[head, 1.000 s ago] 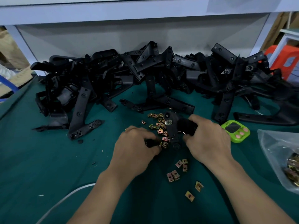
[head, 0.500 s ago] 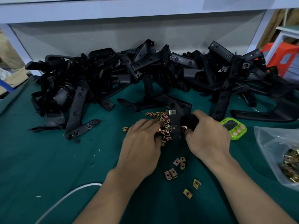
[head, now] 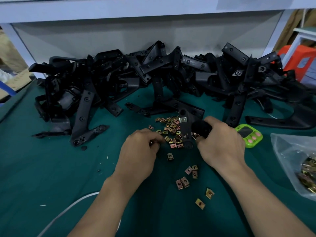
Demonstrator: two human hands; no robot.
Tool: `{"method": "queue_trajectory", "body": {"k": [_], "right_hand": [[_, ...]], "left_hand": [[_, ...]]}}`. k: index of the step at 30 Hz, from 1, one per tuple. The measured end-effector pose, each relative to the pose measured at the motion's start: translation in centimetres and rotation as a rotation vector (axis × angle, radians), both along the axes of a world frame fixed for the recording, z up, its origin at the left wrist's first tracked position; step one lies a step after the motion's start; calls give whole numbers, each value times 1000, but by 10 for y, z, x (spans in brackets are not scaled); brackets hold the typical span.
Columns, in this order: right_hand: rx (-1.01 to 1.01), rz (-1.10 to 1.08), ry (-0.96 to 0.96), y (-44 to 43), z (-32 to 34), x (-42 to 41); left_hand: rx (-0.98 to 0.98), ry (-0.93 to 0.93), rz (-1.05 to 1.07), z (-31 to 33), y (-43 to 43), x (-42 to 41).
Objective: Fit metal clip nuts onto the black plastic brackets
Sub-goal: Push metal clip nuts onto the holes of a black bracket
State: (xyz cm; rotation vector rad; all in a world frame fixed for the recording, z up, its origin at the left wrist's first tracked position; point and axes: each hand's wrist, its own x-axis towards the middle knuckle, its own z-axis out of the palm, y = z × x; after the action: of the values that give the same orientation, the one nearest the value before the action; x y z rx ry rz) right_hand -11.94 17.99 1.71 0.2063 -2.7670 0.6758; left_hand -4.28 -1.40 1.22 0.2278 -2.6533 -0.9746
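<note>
My right hand (head: 220, 142) grips a black plastic bracket (head: 187, 129) by its thick end, the flat arm lying over a heap of brass-coloured clip nuts (head: 171, 130). One silver clip nut (head: 183, 119) sits clipped on the bracket's far end. My left hand (head: 139, 151) is beside the heap's left edge, fingers curled and pinching a small clip nut (head: 151, 143). More loose clip nuts (head: 189, 177) lie scattered on the green mat (head: 42, 177) between my forearms.
A long pile of black brackets (head: 153, 77) runs along the back of the mat against a white shelf frame. A green timer (head: 248, 135) sits right of my right hand. A clear bag of clip nuts (head: 301, 161) lies at the right edge. A white cable (head: 56, 218) crosses the near left.
My left hand reached into the heap, then drew back left with a clip nut pinched. My right hand kept its hold on the bracket, which shifted slightly farther away.
</note>
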Motion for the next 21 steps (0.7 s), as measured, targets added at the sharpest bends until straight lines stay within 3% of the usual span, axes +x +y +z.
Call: {"method": "queue_trajectory", "body": {"k": [13, 21], "right_hand": [[-89, 39, 43, 0, -1, 1], [-121, 44, 23, -1, 0, 2]], "left_hand": [[1005, 49, 8, 17, 15, 4], [1051, -56, -86, 20, 21, 5]]}}
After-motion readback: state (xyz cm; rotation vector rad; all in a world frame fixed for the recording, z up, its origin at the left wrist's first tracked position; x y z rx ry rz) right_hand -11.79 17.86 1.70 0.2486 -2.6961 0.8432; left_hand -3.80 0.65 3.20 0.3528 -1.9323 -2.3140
